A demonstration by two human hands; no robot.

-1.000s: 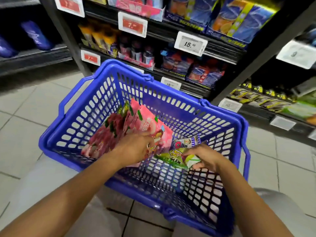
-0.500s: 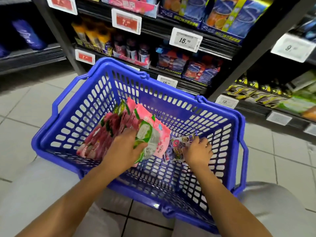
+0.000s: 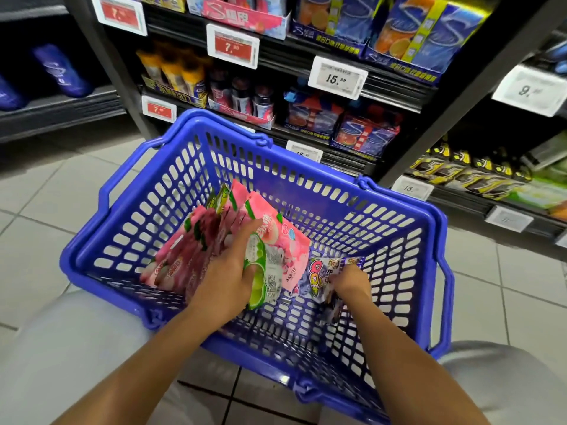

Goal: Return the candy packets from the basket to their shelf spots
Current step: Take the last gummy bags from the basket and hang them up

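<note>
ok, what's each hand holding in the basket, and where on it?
Left hand grips the pink and green candy packets around their lower ends. Right hand pinches the purple packet at its right edge.

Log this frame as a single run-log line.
phase: gathering | left hand: grips pink and green candy packets | right hand: pinches purple candy packet | all inside blue plastic basket

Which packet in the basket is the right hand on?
The purple-and-white packet with cartoon lettering, pinched by the right hand at the basket floor. The pink and green packets are bunched under the left hand.
</note>
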